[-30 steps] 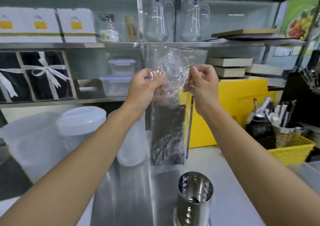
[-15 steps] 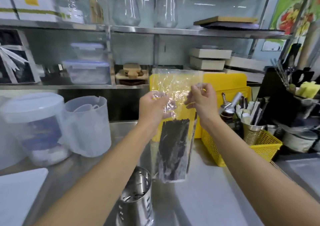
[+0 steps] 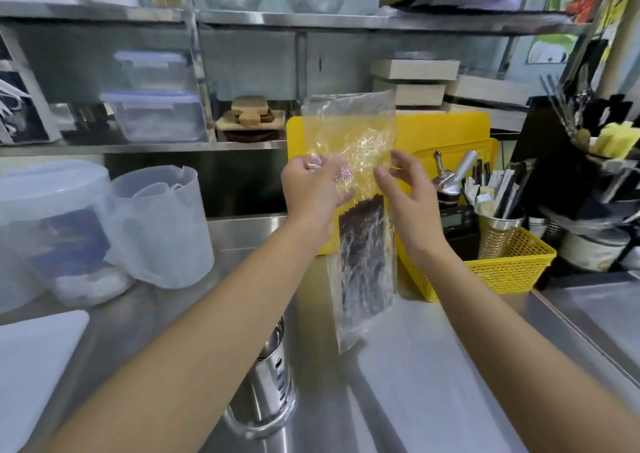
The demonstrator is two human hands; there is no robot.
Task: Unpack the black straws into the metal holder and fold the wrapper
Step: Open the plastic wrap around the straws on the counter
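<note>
Now hands point(image 3: 360, 192) hold wrapper point(image 3: 349, 140) upright

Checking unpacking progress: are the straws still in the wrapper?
Inside: the black straws show through the clear wrapper that the left hand holds.

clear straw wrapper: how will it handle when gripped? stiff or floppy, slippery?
Probably floppy: the clear wrapper is crinkled all over where the left hand pinches it. Likely bottom-heavy, since the black straws sit bunched in its lower half, so it may swing. Its glossy film looks slippery; the right hand is open beside it.
</note>
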